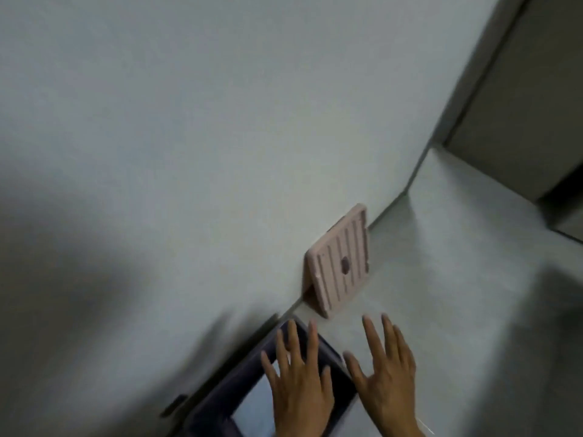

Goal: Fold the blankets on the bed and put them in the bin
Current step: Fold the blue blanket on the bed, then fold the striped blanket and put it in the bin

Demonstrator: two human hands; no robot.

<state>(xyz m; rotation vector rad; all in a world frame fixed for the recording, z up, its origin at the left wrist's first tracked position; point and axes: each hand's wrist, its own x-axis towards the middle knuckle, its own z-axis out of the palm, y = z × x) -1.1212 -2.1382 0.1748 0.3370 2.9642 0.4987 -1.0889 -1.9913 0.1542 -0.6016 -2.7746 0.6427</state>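
Observation:
A dark grey bin stands on the floor against the wall at the bottom middle, with something pale blue showing inside it, likely a blanket. My left hand hovers over the bin's opening, fingers spread, holding nothing. My right hand is beside it to the right, over the bin's right rim and the floor, also spread and empty. The bed is out of view. The picture is blurred and tilted.
A pink slatted panel leans against the pale wall just beyond the bin. Pale floor stretches to the right. A dark doorway or cabinet edge rises at the upper right.

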